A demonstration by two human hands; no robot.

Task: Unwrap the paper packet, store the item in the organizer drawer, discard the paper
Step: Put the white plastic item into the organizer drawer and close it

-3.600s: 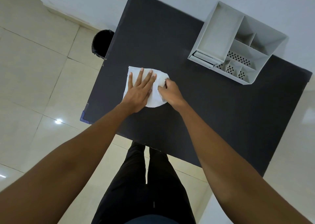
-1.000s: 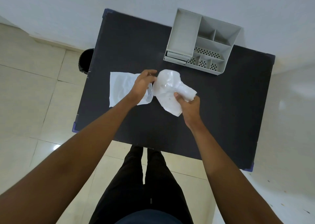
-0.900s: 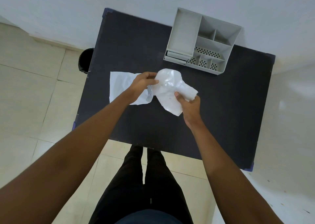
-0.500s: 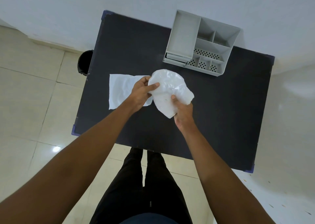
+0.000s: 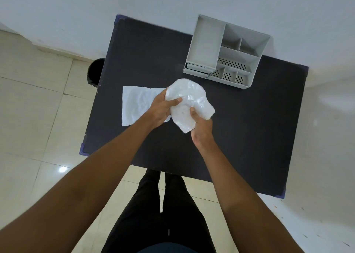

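Above the middle of a black table [image 5: 240, 133], both hands hold a crumpled white packet [image 5: 189, 103] that looks like thin, shiny plastic or paper. The left hand [image 5: 161, 108] grips its left side, thumb pressed across the front and the fingers curled behind. The right hand [image 5: 201, 127] pinches the lower right part, thumb on top and the other fingers hidden under the material. The packet is lifted clear of the table surface and bulges upward into a rounded shape, with a loose corner hanging down between the two hands. What it contains cannot be made out. Just to the left, partly under the left hand, a flat sheet of white paper [image 5: 136, 102] lies spread on the table, wrinkled and with its left edge near the table's left side. At the far side of the table, against the white wall [image 5: 134, 2], stands a grey organizer [image 5: 226, 50] with one long compartment on the left, several smaller ones on the right, some with perforated bottoms, and a shallow drawer [image 5: 196, 69] at its front left corner, which sits slightly out. The organizer is well apart from the hands. On the tiled floor [image 5: 34, 108] beside the table's far left corner stands a black bin [image 5: 95, 72], partly hidden by the table edge. The person's dark trousers [image 5: 163, 214] show below the near edge.
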